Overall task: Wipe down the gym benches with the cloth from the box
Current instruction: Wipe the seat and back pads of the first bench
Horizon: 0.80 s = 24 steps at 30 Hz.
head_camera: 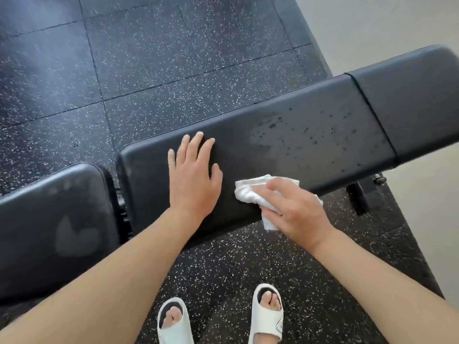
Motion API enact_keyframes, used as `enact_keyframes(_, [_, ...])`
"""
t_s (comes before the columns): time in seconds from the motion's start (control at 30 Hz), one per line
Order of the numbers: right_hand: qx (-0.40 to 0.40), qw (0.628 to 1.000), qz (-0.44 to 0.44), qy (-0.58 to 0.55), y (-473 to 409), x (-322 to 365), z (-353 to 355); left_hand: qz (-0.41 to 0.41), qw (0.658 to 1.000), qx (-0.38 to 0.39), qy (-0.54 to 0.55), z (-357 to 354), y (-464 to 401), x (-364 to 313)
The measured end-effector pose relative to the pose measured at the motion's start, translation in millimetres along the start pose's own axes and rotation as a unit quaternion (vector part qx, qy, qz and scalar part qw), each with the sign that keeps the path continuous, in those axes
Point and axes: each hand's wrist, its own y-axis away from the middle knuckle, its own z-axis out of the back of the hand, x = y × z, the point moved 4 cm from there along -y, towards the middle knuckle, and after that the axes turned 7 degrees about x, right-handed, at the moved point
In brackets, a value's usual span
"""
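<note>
The wiping itself is in hand: the right hand (295,207) has its fingers curled over a crumpled white cloth (250,192) and presses it on the near edge of the long black bench pad (310,135), while the left hand (193,177) lies flat and open on the same pad, fingers straight, just to the left of the cloth and not touching it. The two hands are apart, one bracing, one working. Beyond the cloth, toward the far right part of the long pad, dark droplets (320,125) speckle the surface, so that stretch looks not yet wiped. To the left of the long pad, across a gap, the seat pad (54,219) shows a pale smudge. To the right of the long pad, past a seam, another section (417,100) continues. The next move, as I judge it, calls for dragging the cloth across the pad toward the droplets with steady downward pressure, keeping the cloth bunched under the fingers so it does not slip off the near edge
</note>
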Motion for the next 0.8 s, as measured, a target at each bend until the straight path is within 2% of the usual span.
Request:
enact_keyframes(0.17, [-0.043, 0.985, -0.168, 0.013, -41.3, -48.7, 13.7, 0.046, 0.998, -0.039, -0.037, -20.0, 5.9, -6.4])
enact_keyframes(0.3, [-0.062, 0.97, -0.235, -0.007, -127.8, -34.0, 1.0, 0.048, 0.996, -0.042, -0.055, -20.4, 5.6, -6.5])
enact_keyframes(0.47, [-0.04, 0.978, -0.192, -0.065, -169.2, 26.7, -31.4, 0.061, 0.996, -0.04, -0.047, -23.5, 3.2, -3.3])
enact_keyframes(0.53, [-0.027, 0.981, -0.165, -0.095, -150.0, 26.1, -29.1, 0.065, 0.996, -0.039, -0.043, -23.9, 2.8, -4.3])
enact_keyframes(0.6, [-0.012, 0.991, -0.101, -0.092, -119.5, 19.0, -18.9, 0.061, 0.996, -0.04, -0.051, -24.7, 3.0, -4.5])
enact_keyframes(0.7, [-0.02, 0.999, -0.001, -0.026, -89.9, -16.2, -1.9, 0.057, 0.995, -0.048, -0.067, -26.1, 3.3, -2.2])
enact_keyframes(0.73, [-0.033, 0.999, -0.011, -0.002, -92.0, -34.0, 4.0, 0.056, 0.995, -0.052, -0.07, -26.4, 3.3, -2.0])
enact_keyframes(0.8, [-0.051, 0.994, -0.093, 0.014, -114.4, -67.5, 12.4, 0.054, 0.994, -0.056, -0.075, -27.7, 2.5, -1.7])
